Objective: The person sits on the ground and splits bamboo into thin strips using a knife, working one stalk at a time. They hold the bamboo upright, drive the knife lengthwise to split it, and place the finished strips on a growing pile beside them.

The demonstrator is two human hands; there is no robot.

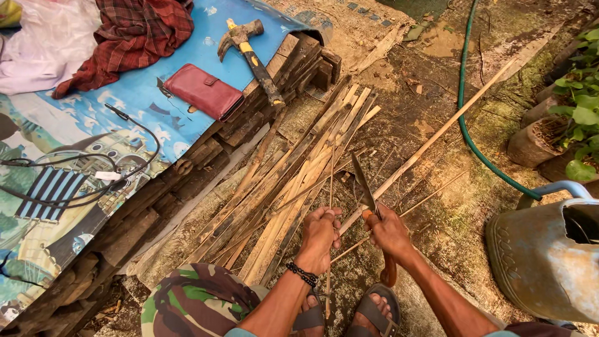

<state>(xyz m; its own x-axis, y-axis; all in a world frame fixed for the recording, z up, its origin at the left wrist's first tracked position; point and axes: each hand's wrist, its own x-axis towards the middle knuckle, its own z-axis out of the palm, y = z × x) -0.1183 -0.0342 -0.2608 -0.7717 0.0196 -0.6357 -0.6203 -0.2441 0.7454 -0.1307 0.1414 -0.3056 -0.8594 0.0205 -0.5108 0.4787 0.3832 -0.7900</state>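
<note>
Two hands meet at the lower centre of the head view. The left hand is clamped around a thin bamboo sliver that stands nearly upright in the frame. The right hand is closed on the wooden handle of a knife, whose dark blade points up and slightly left, just beside the sliver.

Above and left of the hands, a pile of split bamboo strips fans out across the ground, crowding the left hand's side. One long bamboo stick runs diagonally toward the upper right, passing behind the blade. To the right of it the mossy ground offers open room, bounded by a green hose and a metal watering can at the lower right edge.

Along the left, stacked wood planks form a hard edge under a blue printed sheet, which carries a hammer, a red wallet, a plaid cloth and black cables.

The watering can and potted plants are cut off at the right. The sliver's lower end is hidden behind the wrist, and sandalled feet are partly covered by the arms.
</note>
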